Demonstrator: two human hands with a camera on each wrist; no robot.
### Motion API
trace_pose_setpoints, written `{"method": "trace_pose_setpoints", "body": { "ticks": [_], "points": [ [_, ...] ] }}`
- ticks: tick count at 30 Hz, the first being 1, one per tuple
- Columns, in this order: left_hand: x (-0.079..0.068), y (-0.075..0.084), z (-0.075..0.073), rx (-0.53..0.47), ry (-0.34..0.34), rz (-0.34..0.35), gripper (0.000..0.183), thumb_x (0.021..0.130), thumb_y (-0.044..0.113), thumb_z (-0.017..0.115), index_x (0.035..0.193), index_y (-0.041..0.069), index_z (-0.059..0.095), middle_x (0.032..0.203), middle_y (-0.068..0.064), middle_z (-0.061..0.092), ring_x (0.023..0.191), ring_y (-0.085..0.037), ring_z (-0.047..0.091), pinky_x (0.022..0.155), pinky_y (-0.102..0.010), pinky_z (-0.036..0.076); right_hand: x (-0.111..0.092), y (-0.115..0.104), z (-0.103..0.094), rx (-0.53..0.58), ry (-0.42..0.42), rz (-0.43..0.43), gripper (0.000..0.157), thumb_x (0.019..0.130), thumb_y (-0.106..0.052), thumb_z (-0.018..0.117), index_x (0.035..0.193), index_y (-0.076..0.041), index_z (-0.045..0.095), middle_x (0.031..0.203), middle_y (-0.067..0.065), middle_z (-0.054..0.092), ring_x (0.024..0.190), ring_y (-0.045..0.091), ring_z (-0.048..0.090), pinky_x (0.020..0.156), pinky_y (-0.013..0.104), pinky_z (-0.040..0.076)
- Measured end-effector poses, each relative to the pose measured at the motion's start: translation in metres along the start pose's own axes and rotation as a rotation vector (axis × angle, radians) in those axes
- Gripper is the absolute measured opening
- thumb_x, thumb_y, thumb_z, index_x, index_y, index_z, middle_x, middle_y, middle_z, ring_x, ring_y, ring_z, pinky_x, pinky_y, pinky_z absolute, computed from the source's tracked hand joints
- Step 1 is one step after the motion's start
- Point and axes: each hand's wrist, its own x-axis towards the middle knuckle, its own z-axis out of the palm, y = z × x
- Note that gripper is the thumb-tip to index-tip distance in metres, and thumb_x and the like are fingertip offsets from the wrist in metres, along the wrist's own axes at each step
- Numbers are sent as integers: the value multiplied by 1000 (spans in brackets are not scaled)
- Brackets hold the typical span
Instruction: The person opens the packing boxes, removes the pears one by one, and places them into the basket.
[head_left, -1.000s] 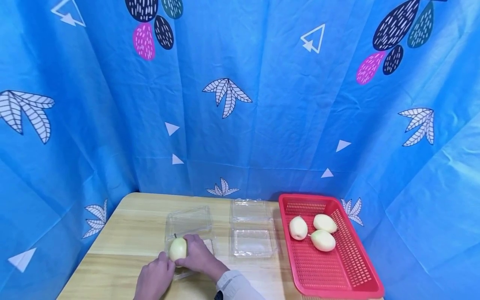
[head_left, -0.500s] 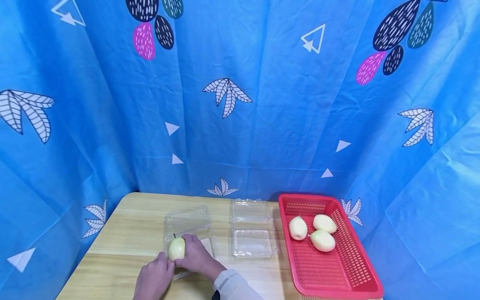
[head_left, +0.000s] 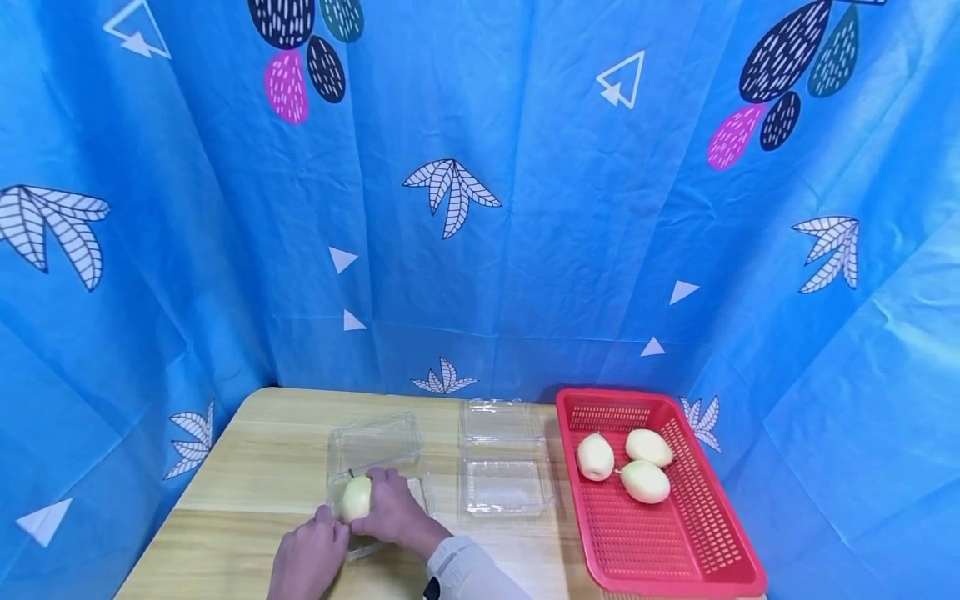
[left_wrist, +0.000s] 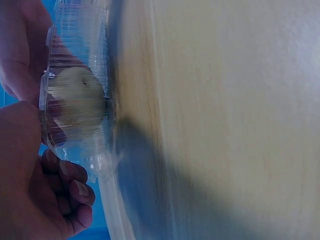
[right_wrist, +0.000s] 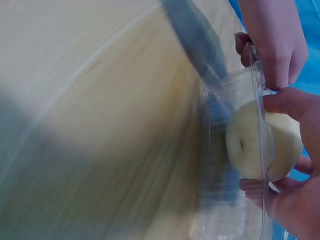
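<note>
A pale yellow-green pear (head_left: 356, 499) with a dark stem is down inside the open clear plastic clamshell box (head_left: 375, 442) at the table's front left. My right hand (head_left: 393, 508) grips the pear from the right, thumb and fingers around it, as the right wrist view shows. At the box's near left edge, my left hand (head_left: 309, 552) pinches the rim between thumb and curled fingers. Through the clear wall in the left wrist view, the pear (left_wrist: 77, 97) shows blurred. The hands partly cover the box's lower half.
Another open clear clamshell box (head_left: 504, 483) lies right of the first. Farther right stands a red perforated plastic basket (head_left: 637, 550) with three pears (head_left: 646, 482) inside. A blue patterned curtain (head_left: 480, 275) hangs behind and beside the wooden table (head_left: 247, 475).
Both hands keep nearly the same place and hold. The pear shows slightly less between them, a little lower in the box. The head view has shifted slightly.
</note>
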Motion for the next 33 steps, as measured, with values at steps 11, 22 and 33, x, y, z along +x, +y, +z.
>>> {"method": "trace_pose_setpoints", "body": {
  "ticks": [11,22,33],
  "points": [
    [2,0,-2,15,-54,-11,26,95,16,61,75,6,48,55,-3,45,46,-22,47,43,-37,39,-3,5,-9,-29,28,-19,83,65,-37,94,137,-18,58,123,8,61,97,12,56,71,20,52],
    [2,1,-2,1,-69,-13,27,95,13,59,73,7,46,54,-1,42,45,-18,43,42,-32,35,-3,9,-28,53,11,-22,82,60,-32,95,134,-26,61,122,1,59,99,10,52,69,21,51],
    [4,2,-4,-14,-124,-52,27,96,11,53,71,10,43,55,2,39,46,-15,37,43,-28,28,0,20,-62,-15,57,-38,86,58,-32,93,135,-16,58,124,2,60,105,13,53,72,24,54]
  ]
}}
